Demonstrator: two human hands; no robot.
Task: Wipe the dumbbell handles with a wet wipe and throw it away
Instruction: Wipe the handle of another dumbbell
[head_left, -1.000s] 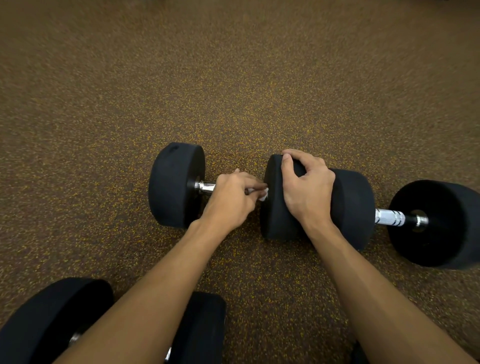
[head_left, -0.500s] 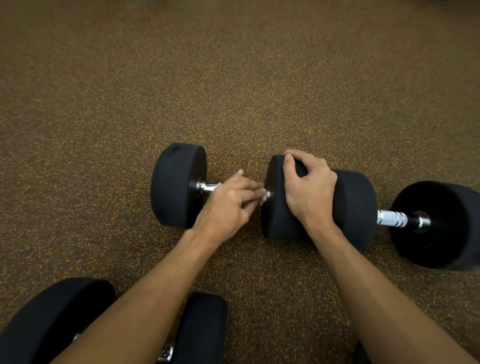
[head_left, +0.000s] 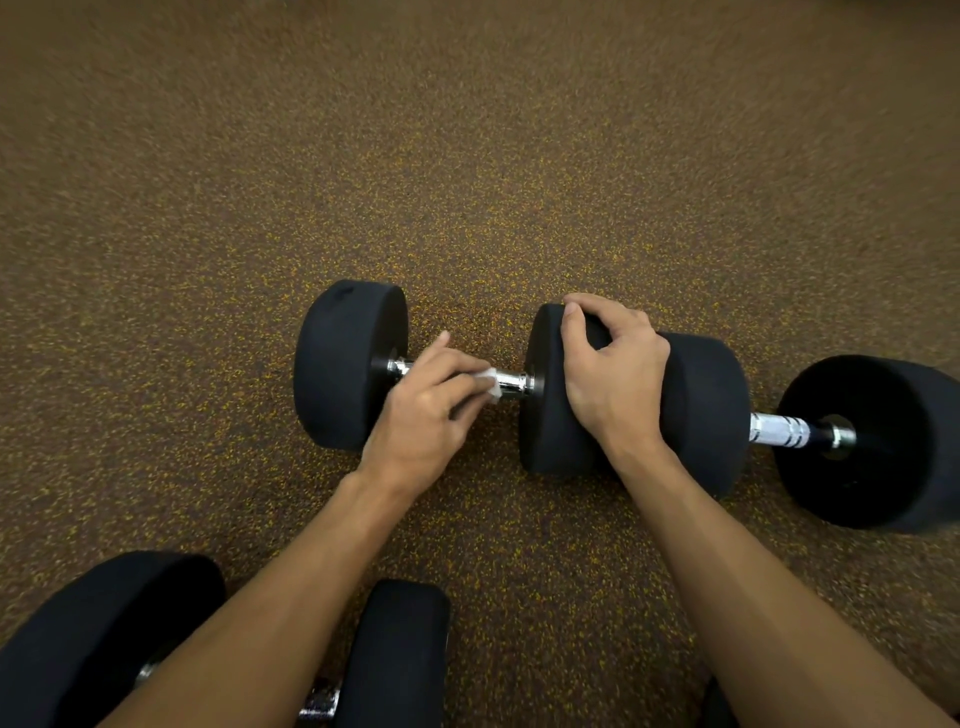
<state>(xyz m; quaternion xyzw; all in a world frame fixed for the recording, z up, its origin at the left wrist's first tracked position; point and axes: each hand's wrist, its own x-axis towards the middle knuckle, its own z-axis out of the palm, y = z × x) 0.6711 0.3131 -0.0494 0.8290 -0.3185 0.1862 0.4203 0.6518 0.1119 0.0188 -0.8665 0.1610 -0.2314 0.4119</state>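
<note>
A black dumbbell (head_left: 343, 364) lies on the floor in the middle, its chrome handle (head_left: 511, 381) partly showing. My left hand (head_left: 431, 415) presses a small white wet wipe (head_left: 491, 378) onto the handle's middle, fingers curled over it. My right hand (head_left: 613, 374) grips the top of that dumbbell's right head (head_left: 543, 415). A second black dumbbell (head_left: 872, 441) lies end to end on the right, with its chrome handle (head_left: 779, 430) bare.
A third black dumbbell (head_left: 395, 654) lies at the bottom left, partly under my left forearm. The floor (head_left: 467, 182) is brown rubber flecked with yellow and stretches away beyond the dumbbells.
My left hand has slid left along the handle with the wipe, baring the chrome end by the right head. My right hand has stayed on that head.
</note>
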